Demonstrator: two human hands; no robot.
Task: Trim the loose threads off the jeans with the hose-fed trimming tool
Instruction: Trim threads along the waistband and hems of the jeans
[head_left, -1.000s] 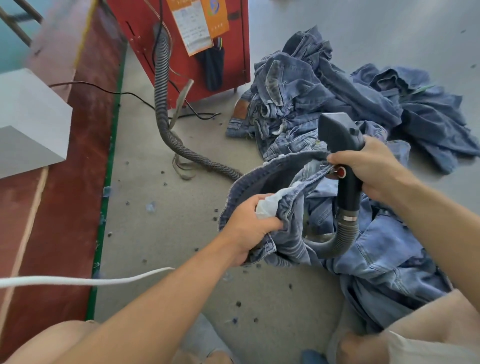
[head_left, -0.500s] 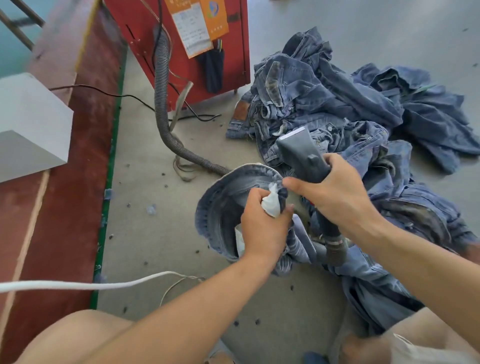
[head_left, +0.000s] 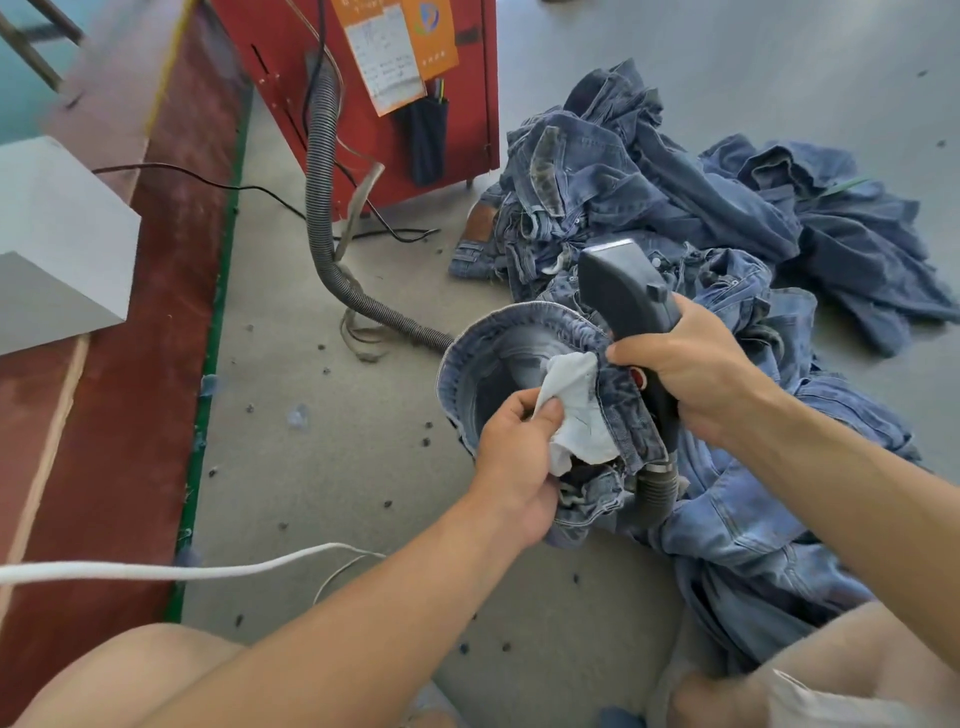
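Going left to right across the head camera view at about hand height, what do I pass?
Dark red wooden platform → corrugated grey hose → left hand → white pocket lining → right hand gripping the dark grey trimming tool.

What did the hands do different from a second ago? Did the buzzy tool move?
Yes. The right hand swung the trimming tool left toward the jeans opening, then tipped it upright. The left hand turned the jeans so the round opening shows, and now pinches the white pocket lining. Each hand kept its grip. The denim pile, red machine and hose stayed put.
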